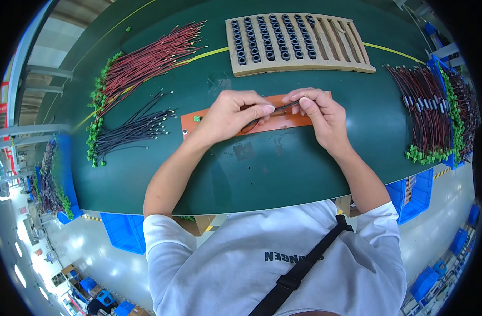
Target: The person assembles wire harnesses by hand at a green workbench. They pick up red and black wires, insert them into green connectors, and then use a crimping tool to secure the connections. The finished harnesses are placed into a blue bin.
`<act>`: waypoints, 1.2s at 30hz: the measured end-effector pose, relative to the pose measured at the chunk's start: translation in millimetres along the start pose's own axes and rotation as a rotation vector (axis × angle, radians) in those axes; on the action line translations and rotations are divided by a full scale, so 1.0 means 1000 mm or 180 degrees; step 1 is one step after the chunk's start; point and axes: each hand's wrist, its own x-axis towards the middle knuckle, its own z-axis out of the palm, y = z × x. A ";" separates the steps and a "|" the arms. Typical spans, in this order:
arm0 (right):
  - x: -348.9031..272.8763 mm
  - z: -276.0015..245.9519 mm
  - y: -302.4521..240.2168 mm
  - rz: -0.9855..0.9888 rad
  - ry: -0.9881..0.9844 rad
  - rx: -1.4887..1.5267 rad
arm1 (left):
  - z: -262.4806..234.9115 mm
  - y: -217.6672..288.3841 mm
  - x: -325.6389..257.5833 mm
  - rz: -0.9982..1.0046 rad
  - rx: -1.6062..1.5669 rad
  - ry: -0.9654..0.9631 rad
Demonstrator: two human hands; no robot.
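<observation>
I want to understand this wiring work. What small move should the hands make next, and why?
Probably draw the dark wire taut between the hands. The left hand and right hand both pinch it above the orange board, and it sags in a loop below the left fingers.

No packages, labels, signs or screens can be made out on the green workbench (283, 168). The nearest candidates are blue bins (124, 231) on the floor below its near edge and, at far left, a red-and-white panel (2, 100) on the wall, too blurred and warped to tell whether it is a sign.
</observation>
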 end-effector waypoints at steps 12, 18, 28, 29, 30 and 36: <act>-0.002 0.007 0.006 0.0613 0.0386 -0.0331 | 0.027 -0.011 -0.009 0.0124 -0.0125 0.0754; -0.001 0.007 0.004 0.0695 0.0347 -0.0261 | 0.027 -0.015 -0.009 0.0244 -0.0106 0.0806; 0.002 0.006 -0.002 0.0840 0.0328 -0.0024 | 0.025 -0.014 -0.010 0.0177 -0.0087 0.0705; 0.002 0.005 -0.002 0.0836 0.0315 -0.0007 | 0.025 -0.013 -0.010 0.0148 -0.0080 0.0687; 0.002 0.004 0.000 0.0793 0.0342 -0.0006 | 0.024 -0.012 -0.010 0.0115 -0.0045 0.0693; 0.004 -0.005 -0.003 0.0091 0.0123 -0.1442 | 0.021 -0.010 -0.006 0.0437 -0.0618 0.1491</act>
